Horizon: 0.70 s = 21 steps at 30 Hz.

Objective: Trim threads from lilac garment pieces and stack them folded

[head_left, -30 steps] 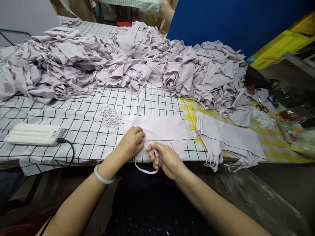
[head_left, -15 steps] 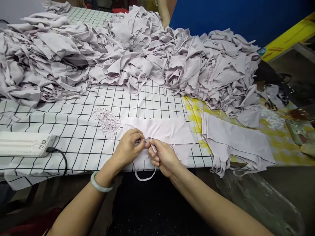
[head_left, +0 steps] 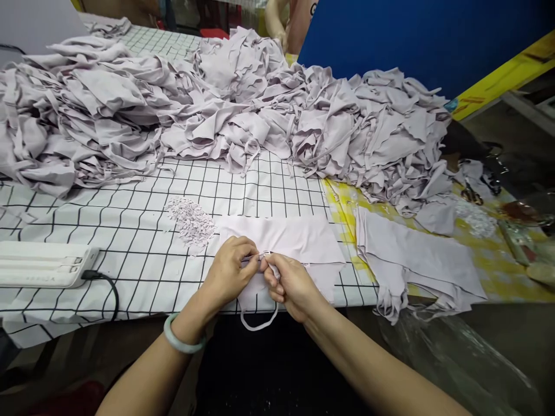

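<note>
A pale lilac fabric piece (head_left: 286, 231) lies at the table's front edge, with a thin strap (head_left: 259, 327) looping down over the edge. Above it, my left hand (head_left: 234, 266) pinches the strap between thumb and forefinger. Right beside it, my right hand (head_left: 288, 280) is closed on the strap too, with a bit of it bunched in the fingers. A small pale clip or ring (head_left: 265, 253) shows between the fingertips; its exact form is too small to tell. A heap of small pale pieces (head_left: 193, 222) lies left of the fabric.
A long heap of lilac garments (head_left: 225, 127) spans the back of the checked table (head_left: 143, 231). A white power bank (head_left: 43, 263) with a black cable sits left. Stacked fabric (head_left: 420, 248) and scissors (head_left: 472, 195) are right. Another person's hand (head_left: 281, 37) shows behind the heap.
The view has tilted slightly up, so the table sits lower and more of the other person shows. My hands remain together on the strap; the pale clip shows more clearly.
</note>
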{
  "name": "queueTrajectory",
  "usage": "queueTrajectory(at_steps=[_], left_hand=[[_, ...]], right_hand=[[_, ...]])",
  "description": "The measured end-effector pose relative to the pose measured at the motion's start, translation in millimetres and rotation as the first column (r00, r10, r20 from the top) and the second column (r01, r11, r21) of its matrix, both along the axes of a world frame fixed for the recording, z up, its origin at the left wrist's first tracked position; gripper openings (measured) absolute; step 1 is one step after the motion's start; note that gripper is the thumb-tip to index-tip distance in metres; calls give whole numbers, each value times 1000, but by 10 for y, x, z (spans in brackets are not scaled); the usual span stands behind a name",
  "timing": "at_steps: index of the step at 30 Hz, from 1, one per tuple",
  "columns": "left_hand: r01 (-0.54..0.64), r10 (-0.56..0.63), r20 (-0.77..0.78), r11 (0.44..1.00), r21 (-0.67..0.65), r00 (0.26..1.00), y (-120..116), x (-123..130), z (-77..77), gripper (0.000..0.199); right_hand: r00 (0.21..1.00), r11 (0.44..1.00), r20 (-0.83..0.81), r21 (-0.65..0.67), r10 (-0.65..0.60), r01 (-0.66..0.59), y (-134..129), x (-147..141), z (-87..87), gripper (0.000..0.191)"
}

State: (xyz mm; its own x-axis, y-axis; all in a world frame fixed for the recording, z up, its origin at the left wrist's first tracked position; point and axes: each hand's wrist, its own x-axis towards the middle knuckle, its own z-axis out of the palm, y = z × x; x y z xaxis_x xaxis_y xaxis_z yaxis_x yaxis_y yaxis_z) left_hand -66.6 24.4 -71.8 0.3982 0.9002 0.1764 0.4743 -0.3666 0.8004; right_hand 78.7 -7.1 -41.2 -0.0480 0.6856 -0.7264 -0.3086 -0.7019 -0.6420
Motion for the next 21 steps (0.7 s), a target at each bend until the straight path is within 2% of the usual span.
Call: queueTrajectory(at_steps=[11, 16, 18, 21], left_hand=[[-50, 51, 0, 996, -79, 999, -7, 34, 9, 17], [-38, 37, -15, 998, -42, 999, 14, 28, -40, 16], [-34, 34, -12, 999, 10, 999, 9, 17, -72, 15], [41, -37, -39, 995, 90, 999, -38, -18, -68, 15]], right_hand=[[1000, 1000, -8, 11, 10, -10, 7, -29, -30, 15], [994, 994, -108, -108, 14, -26, 25, -43, -7, 17], [986, 990, -167, -134, 14, -37, -70, -14, 37, 19], [961, 996, -275, -75, 34, -56, -418, 37, 110, 23]])
